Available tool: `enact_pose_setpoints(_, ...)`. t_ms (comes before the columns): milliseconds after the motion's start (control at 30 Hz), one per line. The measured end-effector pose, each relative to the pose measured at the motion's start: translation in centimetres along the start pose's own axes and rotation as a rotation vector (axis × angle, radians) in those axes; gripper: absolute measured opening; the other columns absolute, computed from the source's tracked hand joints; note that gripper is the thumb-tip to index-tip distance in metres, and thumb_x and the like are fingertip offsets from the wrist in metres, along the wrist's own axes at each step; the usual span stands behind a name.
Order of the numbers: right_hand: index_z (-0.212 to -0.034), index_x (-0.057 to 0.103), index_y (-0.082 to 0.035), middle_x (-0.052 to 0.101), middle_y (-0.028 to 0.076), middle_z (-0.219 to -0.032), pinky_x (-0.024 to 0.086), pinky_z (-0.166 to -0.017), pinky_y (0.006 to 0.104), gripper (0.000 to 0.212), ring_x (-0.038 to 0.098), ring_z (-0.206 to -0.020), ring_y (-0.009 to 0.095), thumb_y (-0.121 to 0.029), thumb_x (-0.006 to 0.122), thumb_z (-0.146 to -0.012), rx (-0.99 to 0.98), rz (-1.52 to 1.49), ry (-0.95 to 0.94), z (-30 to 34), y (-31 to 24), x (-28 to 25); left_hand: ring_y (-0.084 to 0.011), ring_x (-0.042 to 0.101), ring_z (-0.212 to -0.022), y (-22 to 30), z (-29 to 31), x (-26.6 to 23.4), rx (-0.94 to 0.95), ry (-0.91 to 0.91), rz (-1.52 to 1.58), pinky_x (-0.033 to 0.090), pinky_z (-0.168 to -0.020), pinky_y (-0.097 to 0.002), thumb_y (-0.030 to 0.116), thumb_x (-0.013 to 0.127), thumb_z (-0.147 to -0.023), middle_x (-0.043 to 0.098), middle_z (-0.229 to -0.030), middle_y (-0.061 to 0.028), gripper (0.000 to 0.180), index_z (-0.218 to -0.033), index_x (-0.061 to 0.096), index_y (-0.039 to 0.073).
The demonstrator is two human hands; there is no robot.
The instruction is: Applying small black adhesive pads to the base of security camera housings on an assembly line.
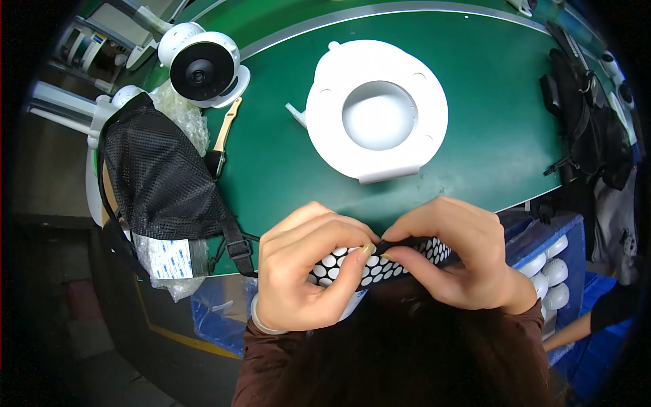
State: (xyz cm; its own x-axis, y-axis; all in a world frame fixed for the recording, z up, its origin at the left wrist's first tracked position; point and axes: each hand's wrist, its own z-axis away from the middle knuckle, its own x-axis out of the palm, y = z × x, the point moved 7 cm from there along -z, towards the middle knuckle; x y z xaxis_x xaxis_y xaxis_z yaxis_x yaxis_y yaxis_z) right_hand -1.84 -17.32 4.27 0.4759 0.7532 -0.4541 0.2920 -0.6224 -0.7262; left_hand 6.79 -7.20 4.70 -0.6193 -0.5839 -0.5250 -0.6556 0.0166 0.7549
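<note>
Between my two hands, near the table's front edge, runs a black strip covered in white round dots (383, 269). My left hand (308, 268) pinches it by thumb and fingertips close to its middle. Just beside that, the thumb and forefinger of my right hand (454, 254) pinch its upper edge. The fingertips of both hands almost meet. The strip's outer ends are partly hidden by my hands. Beyond them on the green table (271, 169) lies a white rounded housing (332, 129) with a round opening in its middle.
A white camera-like device (203, 68) stands at the back left, near a cream-handled tool (227, 129). A black mesh bag (163, 176) hangs over the left edge. Black bags (583, 115) lie at the right. A blue box (573, 271) holds white round parts. Another person's arm (576, 329) shows lower right.
</note>
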Motion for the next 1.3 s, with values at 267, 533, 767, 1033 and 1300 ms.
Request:
enact_pose_setpoints(267,-0.079,0.059,-0.005,0.059,0.005,-0.073,0.046,-0.055,0.0314,0.015,0.058,-0.064,0.024,-0.001,0.068,-0.068,-0.009,0.012,-0.046,-0.2,-0.2,0.1,-0.0214,0.056,-0.061,0.0,0.2,-0.2,0.007,0.009,-0.006,0.044,-0.055,-0.0274,-0.006,0.06,-0.062,0.063,-0.07,-0.0083,0.011,-0.071,0.06,0.001)
enact_pose_setpoints(533,-0.069,0.058,0.002,0.061,0.01,-0.064,0.046,-0.053,0.0237,0.014,0.059,-0.056,0.02,-0.009,0.064,-0.074,-0.123,0.022,0.104,-2.2,-1.0,-4.8,-0.0211,0.057,-0.06,-1.2,0.0,-0.2,-0.02,0.004,0.085,0.043,-0.056,-0.0274,-0.006,0.059,-0.064,0.063,-0.069,-0.0083,0.008,-0.07,0.06,0.0)
enact_pose_setpoints(767,-0.121,0.046,-0.006,0.061,0.014,-0.095,0.05,-0.07,0.0315,0.04,0.06,-0.091,0.023,-0.011,0.057,-0.083,0.141,0.469,0.294,-11.3,10.2,-10.8,-0.0203,0.057,-0.063,-5.2,1.7,-1.0,-0.187,-0.018,0.234,0.043,-0.059,-0.0287,-0.003,0.059,-0.068,0.065,-0.073,-0.0093,0.006,-0.073,0.062,0.0)
enact_pose_setpoints(1033,-0.137,0.018,-0.006,0.031,0.033,-0.127,0.043,-0.09,0.0417,0.105,0.049,-0.106,0.043,-0.046,0.077,-0.059,0.415,0.537,0.362,-24.3,27.5,-12.9,-0.0193,0.058,-0.066,-6.4,1.6,0.9,-0.263,-0.154,0.371,0.044,-0.064,-0.0285,-0.003,0.061,-0.072,0.066,-0.077,-0.0098,0.002,-0.072,0.061,-0.001)
enact_pose_setpoints(1300,-0.133,0.026,-0.018,0.037,0.028,-0.125,0.045,-0.087,0.045,0.099,0.052,-0.103,0.043,-0.037,0.079,-0.052,0.519,0.428,0.62,-28.5,31.7,-12.3,-0.0227,0.059,-0.067,-6.0,2.0,0.4,-0.35,-0.148,0.413,0.045,-0.063,-0.0302,0.001,0.062,-0.071,0.065,-0.075,-0.0111,0.003,-0.069,0.06,0.001)
